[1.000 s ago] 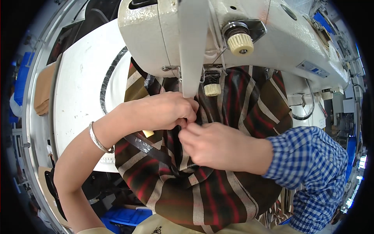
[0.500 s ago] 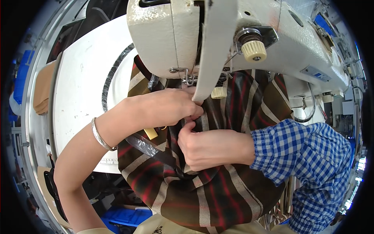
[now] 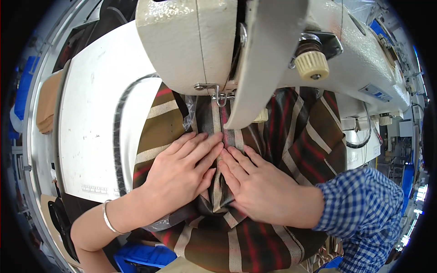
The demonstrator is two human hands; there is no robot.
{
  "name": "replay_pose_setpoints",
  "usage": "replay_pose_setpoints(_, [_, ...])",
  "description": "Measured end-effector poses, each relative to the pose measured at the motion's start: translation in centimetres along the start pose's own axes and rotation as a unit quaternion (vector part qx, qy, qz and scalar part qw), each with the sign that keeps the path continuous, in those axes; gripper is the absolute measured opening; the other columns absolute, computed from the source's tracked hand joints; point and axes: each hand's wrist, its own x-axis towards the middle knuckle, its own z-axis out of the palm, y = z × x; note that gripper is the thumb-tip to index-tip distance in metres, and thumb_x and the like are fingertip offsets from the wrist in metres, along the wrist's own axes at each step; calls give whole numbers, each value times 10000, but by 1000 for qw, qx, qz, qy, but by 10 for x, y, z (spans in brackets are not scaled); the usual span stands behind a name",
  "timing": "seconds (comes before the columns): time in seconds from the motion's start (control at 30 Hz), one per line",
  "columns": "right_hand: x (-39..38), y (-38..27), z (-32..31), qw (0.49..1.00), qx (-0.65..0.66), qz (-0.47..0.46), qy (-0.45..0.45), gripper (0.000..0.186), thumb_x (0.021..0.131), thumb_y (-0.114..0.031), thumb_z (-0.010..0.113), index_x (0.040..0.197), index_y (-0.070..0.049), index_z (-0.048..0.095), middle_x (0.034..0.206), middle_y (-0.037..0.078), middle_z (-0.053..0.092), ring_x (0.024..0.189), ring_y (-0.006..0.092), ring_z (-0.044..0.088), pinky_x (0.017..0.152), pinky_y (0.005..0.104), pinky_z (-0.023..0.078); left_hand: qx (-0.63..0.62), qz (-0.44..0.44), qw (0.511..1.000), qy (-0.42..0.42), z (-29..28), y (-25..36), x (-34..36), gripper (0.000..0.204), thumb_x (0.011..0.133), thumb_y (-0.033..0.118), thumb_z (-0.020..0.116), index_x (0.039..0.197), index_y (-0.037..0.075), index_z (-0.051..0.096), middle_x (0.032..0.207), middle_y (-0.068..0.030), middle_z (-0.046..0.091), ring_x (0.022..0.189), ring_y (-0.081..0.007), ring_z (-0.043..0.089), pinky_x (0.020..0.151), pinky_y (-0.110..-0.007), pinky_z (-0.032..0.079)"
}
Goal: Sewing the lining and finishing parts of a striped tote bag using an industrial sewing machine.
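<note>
Brown striped fabric (image 3: 255, 245), with red, black and cream bands, is gathered under the head of a cream sewing machine (image 3: 182, 45). My left hand (image 3: 184, 166) lies flat on it, fingers stretched toward the presser foot area. Beside it my right hand (image 3: 257, 184) rests flat too, its fingertips close to those of the left, on either side of a seam line running up to the needle area. A pale curved lever (image 3: 268, 59) hangs down in front of the machine head and hides part of the needle area.
A black cord-like strip wrapped in clear film (image 3: 119, 132) curves over the white table (image 3: 91, 118) at the left. A blue bin (image 3: 145, 255) sits below the table edge. Brown stacked pieces (image 3: 49, 102) lie at the far left. A cream tension knob (image 3: 312, 65) projects from the machine.
Both hands have gone from pinching the fabric near the lever to lying flat on it, slightly lower. The fabric between them is spread flatter, and the yellow piece beside the left hand is now out of sight.
</note>
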Motion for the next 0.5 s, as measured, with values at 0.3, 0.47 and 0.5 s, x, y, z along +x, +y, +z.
replay_pose_setpoints(0.3, [-2,12,-2,999,21,-27,-1,490,785,-117,571,1175,179,574,1204,324,599,1166,404,586,973,426,482,10,2,1000,-14,-6,0,6,481,793,185,678,1243,36,601,1316,-106,553,985,-256,570,929,-386,459])
replay_pose_setpoints(0.47, [3,8,-4,999,32,-16,-4,495,778,-107,579,1170,194,561,1195,339,597,1158,406,596,965,428,489,14,20,999,-33,-12,-6,7,514,756,172,702,1238,23,603,1302,-99,560,951,-232,571,904,-371,460])
replay_pose_setpoints(0.5, [5,7,-3,999,39,-14,-5,497,776,-102,580,1170,200,556,1197,345,593,1163,405,594,965,427,489,14,18,999,-34,-11,-7,7,514,756,172,702,1238,23,603,1302,-99,560,951,-232,571,904,-371,460])
